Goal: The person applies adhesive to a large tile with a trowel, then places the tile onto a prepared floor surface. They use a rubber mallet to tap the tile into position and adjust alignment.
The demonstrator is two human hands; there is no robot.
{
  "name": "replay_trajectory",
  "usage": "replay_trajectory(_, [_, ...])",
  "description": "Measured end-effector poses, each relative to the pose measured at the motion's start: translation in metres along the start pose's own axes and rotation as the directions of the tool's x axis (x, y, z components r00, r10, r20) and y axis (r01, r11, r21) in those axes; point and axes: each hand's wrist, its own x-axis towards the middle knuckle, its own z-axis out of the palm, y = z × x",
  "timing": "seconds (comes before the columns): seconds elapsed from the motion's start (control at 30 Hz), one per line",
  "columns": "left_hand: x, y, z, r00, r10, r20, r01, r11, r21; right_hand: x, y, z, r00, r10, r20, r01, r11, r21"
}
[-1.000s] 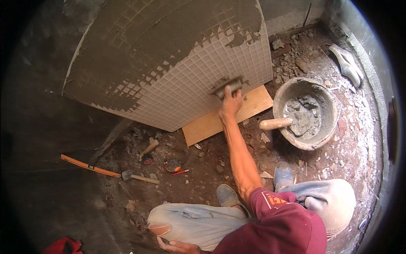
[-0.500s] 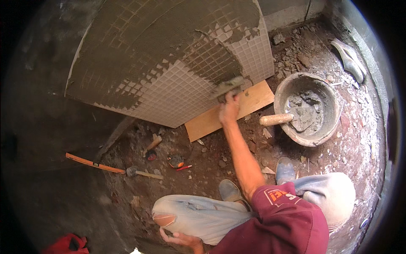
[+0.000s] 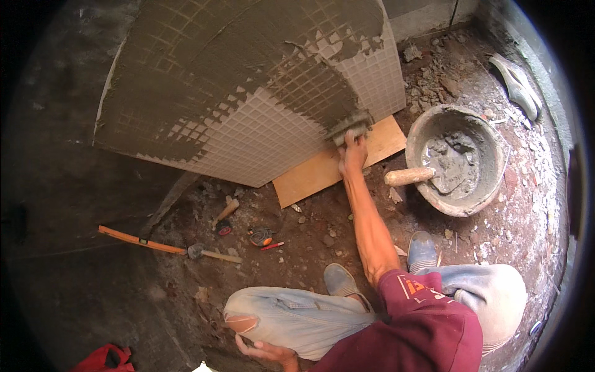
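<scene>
My right hand (image 3: 353, 154) is closed on a mortar-covered plastering trowel (image 3: 350, 127), its blade against the lower right part of a big white grid-backed panel (image 3: 248, 133). Grey mortar (image 3: 204, 68) coats the panel's upper and left areas, while white grid shows in a band below and at the right edge. Under the panel's lower edge lies a wooden board (image 3: 310, 180). My left hand (image 3: 266, 350) rests beside my left knee, fingers apart, holding nothing I can see. To the right stands a bucket (image 3: 427, 133) of wet mortar, with a wooden-handled tool (image 3: 409, 177) leaning in it.
On the dirt floor at left lie an orange spirit level (image 3: 142, 240), a hammer (image 3: 217, 255), a tape measure (image 3: 261, 236), a red pencil (image 3: 273, 246) and another wooden-handled tool (image 3: 227, 211). Rubble (image 3: 443, 80) and a white curved object (image 3: 517, 87) lie behind the bucket.
My right hand has moved the trowel a little right and toward me along the panel's lower edge. My left hand stays by the knee.
</scene>
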Motion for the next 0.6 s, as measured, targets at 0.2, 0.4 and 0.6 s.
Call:
replay_trajectory(0.2, [-0.003, 0.001, -0.009, 0.999, -0.032, 0.036, 0.028, 0.995, 0.095, -0.064, -0.091, 0.137, 0.87, -0.452, 0.199, 0.486, 0.855, -0.183])
replay_trajectory(0.4, [0.002, -0.009, -0.003, 0.999, 0.013, -0.035, -0.013, 1.0, -0.001, -0.161, -0.141, 0.247, 0.549, -0.677, 0.489, 0.825, 0.533, -0.189])
replay_trajectory(0.6, [0.004, -0.011, 0.002, 1.0, -0.027, -0.013, 0.026, 0.997, -0.067, -0.067, -0.143, 0.131, 0.491, -0.86, 0.14, 0.761, 0.345, -0.549])
